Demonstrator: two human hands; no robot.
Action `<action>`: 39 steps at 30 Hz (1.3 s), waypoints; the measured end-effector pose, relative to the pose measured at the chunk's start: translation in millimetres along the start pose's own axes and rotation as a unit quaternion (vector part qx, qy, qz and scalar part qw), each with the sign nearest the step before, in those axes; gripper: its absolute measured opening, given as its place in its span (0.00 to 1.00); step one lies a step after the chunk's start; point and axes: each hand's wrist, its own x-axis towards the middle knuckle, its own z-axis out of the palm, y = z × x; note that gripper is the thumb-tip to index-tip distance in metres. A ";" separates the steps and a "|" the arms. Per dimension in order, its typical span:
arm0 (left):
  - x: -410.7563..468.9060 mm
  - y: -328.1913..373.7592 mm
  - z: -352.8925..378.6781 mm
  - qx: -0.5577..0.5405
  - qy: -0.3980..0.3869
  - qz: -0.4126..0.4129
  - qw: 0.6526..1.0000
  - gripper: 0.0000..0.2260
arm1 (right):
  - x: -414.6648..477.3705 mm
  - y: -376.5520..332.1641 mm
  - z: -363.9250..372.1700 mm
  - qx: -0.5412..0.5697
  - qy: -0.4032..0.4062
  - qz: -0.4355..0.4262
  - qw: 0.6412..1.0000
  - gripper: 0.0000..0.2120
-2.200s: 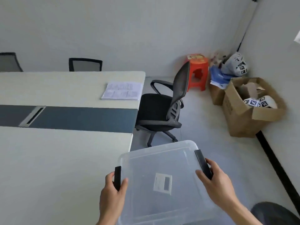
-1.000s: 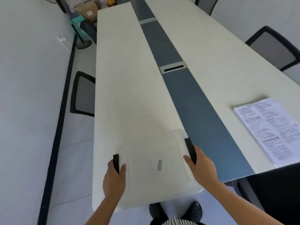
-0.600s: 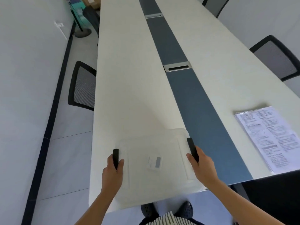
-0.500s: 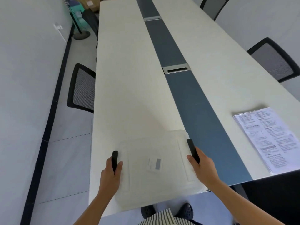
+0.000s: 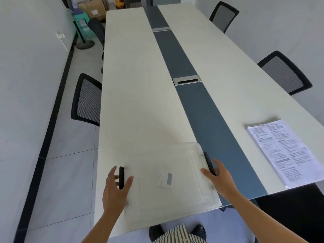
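Observation:
A clear plastic box (image 5: 168, 179) with a lid and a small label lies flat on the near end of the long white table (image 5: 140, 95). Black latch handles sit on its left and right sides. My left hand (image 5: 114, 188) is spread around the left latch (image 5: 121, 177), with thumb and fingers apart from it. My right hand (image 5: 219, 178) holds the right latch (image 5: 208, 163) between thumb and fingers.
A dark blue strip with a metal cable slot (image 5: 187, 81) runs down the table's middle. A stack of printed papers (image 5: 285, 151) lies at the right. Black mesh chairs (image 5: 86, 100) stand along both sides, and boxes and a fan stand at the far left corner.
The box has come down from being carried over the floor and now rests on the table end. My left hand has just loosened and spread off its latch.

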 end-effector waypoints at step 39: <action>-7.8 8.6 10.9 0.105 -0.070 -0.045 0.991 0.24 | 176.0 -137.2 37.3 0.183 -0.003 0.094 0.979 0.18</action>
